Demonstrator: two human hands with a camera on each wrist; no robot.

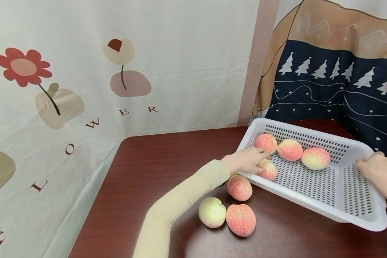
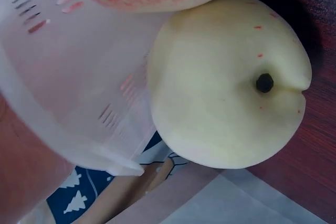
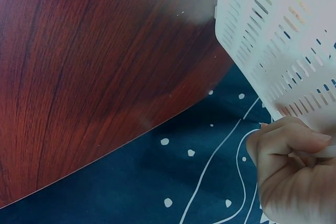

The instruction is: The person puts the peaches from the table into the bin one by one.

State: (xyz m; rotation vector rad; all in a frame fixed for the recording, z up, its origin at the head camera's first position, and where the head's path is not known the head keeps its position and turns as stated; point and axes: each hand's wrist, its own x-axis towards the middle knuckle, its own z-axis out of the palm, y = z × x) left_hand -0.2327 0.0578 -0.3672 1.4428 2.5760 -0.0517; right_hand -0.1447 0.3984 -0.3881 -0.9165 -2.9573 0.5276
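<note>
My left hand [image 1: 247, 160] reaches over the near left rim of a white plastic basket [image 1: 309, 206]. Its fingers lie loosely spread at a pink peach [image 1: 267, 170] inside and partly cover it. Another peach [image 1: 266, 143] sits just beyond the fingertips. At the basket's right end, my right hand [image 1: 381, 175] grips the rim; in the right wrist view, curled fingers [image 3: 294, 140] hold that edge. Beneath my left wrist, a pale peach [image 2: 231, 82] rests against the basket's outside, mostly hidden in the head view.
Two more peaches [image 1: 290, 149] [image 1: 315, 158] lie along the basket's far side. On the dark red table [image 1: 161, 168], outside the basket, are a pink peach [image 1: 239, 187], a cream peach [image 1: 212, 212] and a red peach [image 1: 240, 220]. Printed curtains [image 1: 193, 64] hang behind.
</note>
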